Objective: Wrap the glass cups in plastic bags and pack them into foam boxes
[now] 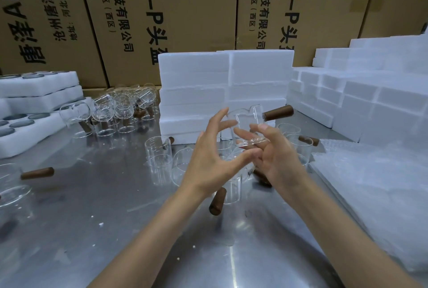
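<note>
you're holding one glass cup (246, 125) up at centre, wooden handle pointing 3 o'clock. right hand (275, 158) cradles its base, fingers curled under; left hand (208, 160) spread, fingertips touching the wall. no bag on it yet, apparently: next, reach for the plastic bags (375, 195) at 3 o'clock.

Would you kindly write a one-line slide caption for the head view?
Both hands lift a wooden-handled glass cup above a steel table crowded with cups, foam boxes stacked behind.
</note>
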